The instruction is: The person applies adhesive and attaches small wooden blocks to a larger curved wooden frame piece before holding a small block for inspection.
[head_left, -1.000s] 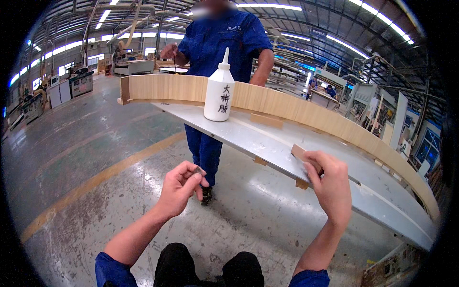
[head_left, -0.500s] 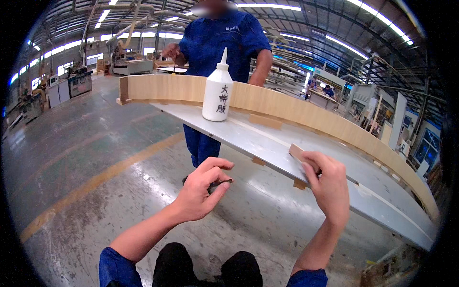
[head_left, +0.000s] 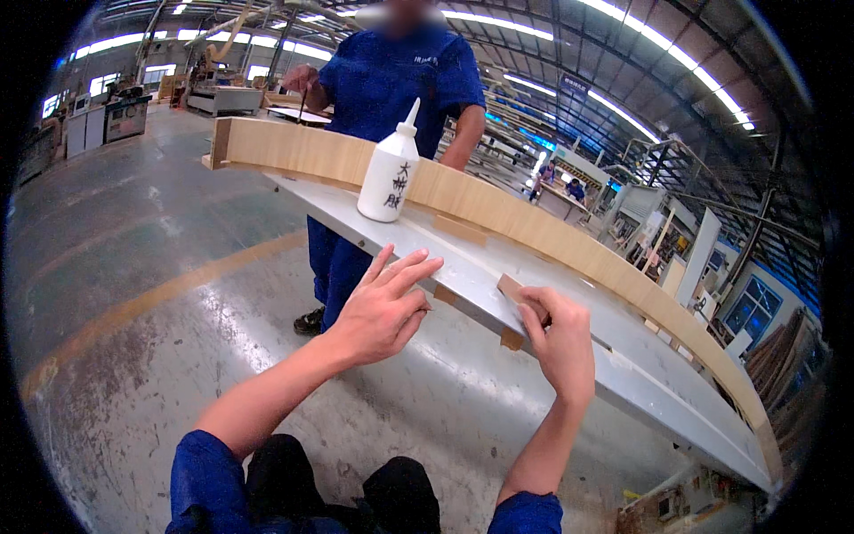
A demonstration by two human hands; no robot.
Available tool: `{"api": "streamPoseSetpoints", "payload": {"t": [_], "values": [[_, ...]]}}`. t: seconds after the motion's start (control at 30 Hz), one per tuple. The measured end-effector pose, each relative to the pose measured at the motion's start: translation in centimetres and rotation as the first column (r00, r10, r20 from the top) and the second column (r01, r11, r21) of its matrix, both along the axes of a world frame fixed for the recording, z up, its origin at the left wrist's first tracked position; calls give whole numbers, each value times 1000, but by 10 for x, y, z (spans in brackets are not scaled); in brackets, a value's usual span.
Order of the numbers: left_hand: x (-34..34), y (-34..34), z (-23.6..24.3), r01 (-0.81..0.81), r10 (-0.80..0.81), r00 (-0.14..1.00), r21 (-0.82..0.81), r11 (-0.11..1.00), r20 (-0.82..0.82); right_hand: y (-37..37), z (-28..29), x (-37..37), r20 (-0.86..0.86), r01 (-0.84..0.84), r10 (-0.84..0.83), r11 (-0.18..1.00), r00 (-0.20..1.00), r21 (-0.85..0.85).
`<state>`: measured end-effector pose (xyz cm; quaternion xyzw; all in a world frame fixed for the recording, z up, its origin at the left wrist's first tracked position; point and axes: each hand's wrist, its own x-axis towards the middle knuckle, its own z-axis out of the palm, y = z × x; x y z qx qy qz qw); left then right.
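Observation:
My right hand (head_left: pixel 562 343) pinches a small flat wooden block (head_left: pixel 511 288) by one end, over the near edge of the grey tabletop (head_left: pixel 458 267). To its left, my left hand (head_left: pixel 382 307) is raised by the table edge, with thumb and a bent finger closed together and the other fingers stretched out. A tiny dark tip shows at that pinch; what it is I cannot tell. Beyond my left hand stands a white squeeze bottle (head_left: pixel 388 173) with a pointed nozzle. Behind the bottle, a long curved light-wood strip (head_left: pixel 534 218) stands on edge along the table.
A person in blue work clothes (head_left: pixel 405 80) stands across the table. Small brown pieces (head_left: pixel 511 339) stick out under the near table edge, and a flat wood piece (head_left: pixel 460 230) lies against the curved strip. Machines (head_left: pixel 124 116) stand at far left.
The view has shifted, so the table and bottle sit tilted and further left. My left hand has moved up toward the table edge, its outer fingers straightening. My right hand still holds the wooden block.

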<state>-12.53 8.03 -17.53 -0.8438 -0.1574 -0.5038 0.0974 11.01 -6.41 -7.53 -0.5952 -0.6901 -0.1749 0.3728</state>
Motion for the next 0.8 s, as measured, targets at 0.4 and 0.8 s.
{"api": "streamPoseSetpoints", "payload": {"t": [0.4, 0.8], "values": [[29, 3, -16, -21, 24, 979, -14, 1000, 201, 1, -2, -1, -22, 9, -9, 1000, 1000, -8], [29, 3, -16, -9, 14, 978, -23, 1000, 208, 3, -3, 0, 13, -11, 11, 999, 1000, 37]]}}
